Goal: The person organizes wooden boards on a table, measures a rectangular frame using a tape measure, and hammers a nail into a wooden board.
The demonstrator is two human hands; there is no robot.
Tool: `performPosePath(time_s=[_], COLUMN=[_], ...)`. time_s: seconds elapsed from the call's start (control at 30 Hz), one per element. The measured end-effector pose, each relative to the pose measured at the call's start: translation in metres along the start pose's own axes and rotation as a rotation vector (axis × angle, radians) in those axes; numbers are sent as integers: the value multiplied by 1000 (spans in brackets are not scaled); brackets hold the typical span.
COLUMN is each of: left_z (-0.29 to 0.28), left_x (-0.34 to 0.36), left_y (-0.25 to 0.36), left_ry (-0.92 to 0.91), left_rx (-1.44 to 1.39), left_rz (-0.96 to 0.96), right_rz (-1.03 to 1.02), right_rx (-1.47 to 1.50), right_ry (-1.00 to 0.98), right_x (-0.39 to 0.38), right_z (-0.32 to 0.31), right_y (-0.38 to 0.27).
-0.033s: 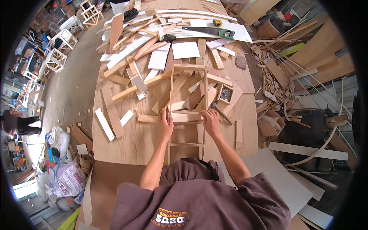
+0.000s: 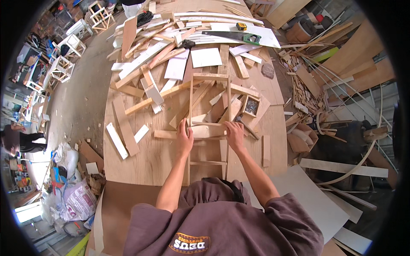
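On the plywood counter (image 2: 141, 162), a ladder-like wooden frame (image 2: 208, 77) lies lengthwise at the middle. Left hand (image 2: 184, 137) is closed around its left rail, right hand (image 2: 235, 133) around its right rail. Offcuts cover the far part, with a saw (image 2: 232, 36) and a small box of nails (image 2: 250, 106). Concrete floor (image 2: 83, 91) on the left carries white stools (image 2: 62, 68); scrap wood (image 2: 311, 81) is piled on the right.

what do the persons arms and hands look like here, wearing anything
Both forearms are bare from the elbows down. The left hand and right hand wear no gloves, and no rings or watch can be made out. The sleeves of a loose brownish-purple sweatshirt are pushed up to the elbows.
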State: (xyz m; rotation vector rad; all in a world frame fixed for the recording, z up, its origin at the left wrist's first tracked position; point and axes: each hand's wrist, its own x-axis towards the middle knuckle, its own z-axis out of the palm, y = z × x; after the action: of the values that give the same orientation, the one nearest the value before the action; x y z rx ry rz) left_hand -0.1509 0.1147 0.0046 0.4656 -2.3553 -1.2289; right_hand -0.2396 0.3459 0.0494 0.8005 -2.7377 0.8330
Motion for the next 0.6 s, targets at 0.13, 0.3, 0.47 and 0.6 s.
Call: performPosePath(time_s=[0.13, 0.3, 0.47, 0.6], left_z=[23, 44, 50, 52], left_x=[42, 41, 43, 42], left_y=[-13, -21, -20, -11], left_ry=[-16, 56, 1, -30], left_rx=[12, 104, 265, 284], left_rz=[23, 3, 6, 31], right_rz=[20, 63, 73, 41], right_rx=[22, 122, 152, 133], right_ry=[57, 82, 104, 119], right_x=[31, 29, 24, 20], right_z=[24, 45, 54, 55], right_y=[8, 14, 16, 22])
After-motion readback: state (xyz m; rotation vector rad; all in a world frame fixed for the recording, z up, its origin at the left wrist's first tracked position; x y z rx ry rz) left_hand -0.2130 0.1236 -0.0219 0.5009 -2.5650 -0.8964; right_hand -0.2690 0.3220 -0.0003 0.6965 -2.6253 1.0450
